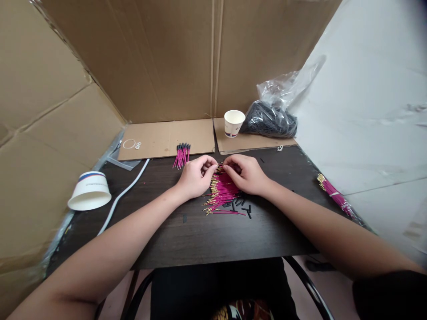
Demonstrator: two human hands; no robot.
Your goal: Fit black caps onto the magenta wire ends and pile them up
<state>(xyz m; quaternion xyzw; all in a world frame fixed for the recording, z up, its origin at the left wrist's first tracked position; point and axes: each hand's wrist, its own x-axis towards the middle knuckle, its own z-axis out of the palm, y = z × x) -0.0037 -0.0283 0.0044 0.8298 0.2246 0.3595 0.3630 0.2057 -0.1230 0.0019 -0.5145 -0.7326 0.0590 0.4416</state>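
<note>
Over the far end of a pile of magenta wires with gold tips (224, 189), my left hand (199, 175) and my right hand (246, 173) face each other with fingertips close together. Each hand is pinched closed between thumb and forefinger. Something small may be at the fingertips, but it is too small to name. Short black sleeves (249, 211) lie loose at the near right side of the pile. Beyond my left hand is a small bunch of magenta wires with black ends (182, 154).
A paper cup (234, 123) and a clear bag of black pieces (271, 119) stand at the back. A larger paper cup (90, 191) lies left, beside a white cable (128, 189). A tied wire bundle (335, 194) is at the right edge. Cardboard walls (160, 58) rise behind and left.
</note>
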